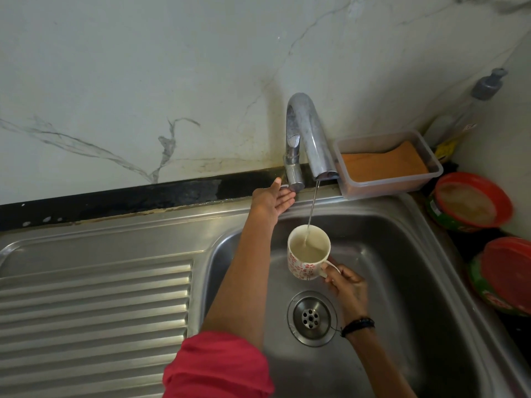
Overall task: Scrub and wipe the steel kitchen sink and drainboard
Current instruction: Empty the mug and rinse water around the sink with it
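sink: brushed steel, smooth, dull sheen | drainboard: same steel, ribbed, glossier on ridges | faucet: chromed metal, spotted | mug: glazed ceramic, glossy | container at sink's back right corner: clear plastic | wall: veined marble-look, smooth | sleeve: matt red cloth

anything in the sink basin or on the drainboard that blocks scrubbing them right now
Only the mug, which the right hand holds by its handle above the sink basin, under the tap stream. The left hand is at the tap lever. Nothing visible sits on the drainboard.
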Demonstrator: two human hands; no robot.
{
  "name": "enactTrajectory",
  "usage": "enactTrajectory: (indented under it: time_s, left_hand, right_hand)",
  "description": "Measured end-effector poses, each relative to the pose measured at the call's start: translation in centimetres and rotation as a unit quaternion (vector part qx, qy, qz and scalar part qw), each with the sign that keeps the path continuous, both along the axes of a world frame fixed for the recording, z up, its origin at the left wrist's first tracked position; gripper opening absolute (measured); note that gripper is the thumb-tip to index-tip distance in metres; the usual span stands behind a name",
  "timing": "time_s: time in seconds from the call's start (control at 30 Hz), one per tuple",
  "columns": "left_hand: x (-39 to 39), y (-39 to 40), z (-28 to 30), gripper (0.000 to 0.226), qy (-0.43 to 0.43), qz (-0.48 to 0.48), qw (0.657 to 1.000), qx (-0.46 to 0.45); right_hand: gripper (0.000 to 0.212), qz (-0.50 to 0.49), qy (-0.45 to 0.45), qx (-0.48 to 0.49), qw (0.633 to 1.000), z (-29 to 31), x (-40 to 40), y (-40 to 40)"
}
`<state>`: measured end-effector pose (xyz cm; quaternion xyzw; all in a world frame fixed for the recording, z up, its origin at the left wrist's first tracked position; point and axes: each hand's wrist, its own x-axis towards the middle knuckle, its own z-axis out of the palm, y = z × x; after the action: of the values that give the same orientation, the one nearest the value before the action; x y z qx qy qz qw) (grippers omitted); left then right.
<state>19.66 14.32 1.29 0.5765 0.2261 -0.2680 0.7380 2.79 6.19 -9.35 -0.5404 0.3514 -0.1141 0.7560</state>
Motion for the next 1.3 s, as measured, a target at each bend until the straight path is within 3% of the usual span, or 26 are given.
enactTrajectory:
  time_s: [0.37, 0.6, 1.03, 1.17, 1.3]
  left_hand:
    - [-0.5, -0.1, -0.2, 0.035, -0.003, 0.022, 1.0, -0.022]
    - [-0.8, -0.5, 0.0, 0.033, 0.006, 0.057, 0.998, -0.024]
    - [-1.2, -1.0, -0.5, 0.018, -0.085, 0.067, 0.99, 0.089]
    - [-1.3, -0.7, -0.7, 0.021, -0.227, -0.005, 0.941, 0.252]
    - [-2.0, -0.6, 1.1, 0.021, -0.356, -0.144, 0.803, 0.455]
  right_hand:
    - [0.018, 0.057, 0.016, -0.027, 0.998, 1.0, 0.0, -0.3]
    - [0.022, 0.075, 0.053, -0.129, 0.987, 1.6, -0.1, 0.6]
    - [0.025, 0.043, 0.097, -0.116, 0.988, 2.0, -0.9, 0.6]
    - [0.025, 0.056, 0.087, -0.12, 0.987, 2.4, -0.9, 0.4]
    - [0.027, 0.079, 0.092, -0.157, 0.98, 2.7, -1.1, 0.4]
